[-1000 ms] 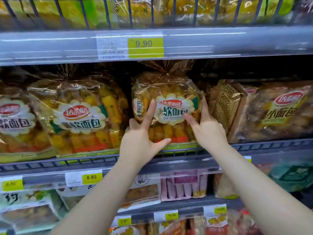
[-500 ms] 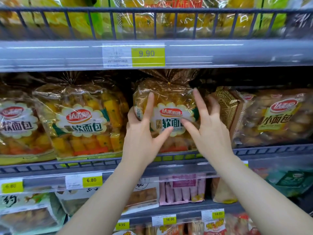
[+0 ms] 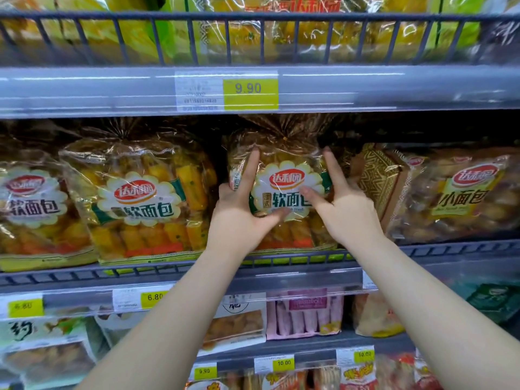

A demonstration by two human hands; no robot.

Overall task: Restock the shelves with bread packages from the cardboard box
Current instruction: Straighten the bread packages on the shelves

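Note:
A clear bread package (image 3: 284, 175) with a white flower-shaped label and a red logo stands upright on the middle shelf (image 3: 422, 251), its tied top under the shelf above. My left hand (image 3: 239, 218) grips its left side, index finger pointing up along the edge and thumb pressed on the front. My right hand (image 3: 349, 212) holds the right side the same way, thumb on the label. The cardboard box is out of view.
Matching bread packages (image 3: 140, 198) fill the shelf to the left. A brown patterned package (image 3: 374, 178) and a bag of small buns (image 3: 464, 192) crowd the right. The upper shelf's rail carries a 9.90 price tag (image 3: 250, 91). Lower shelves hold more packaged goods.
Both hands have slid higher up the sides of the package, the index fingers now reaching near its top. The package stands a little further back and straighter.

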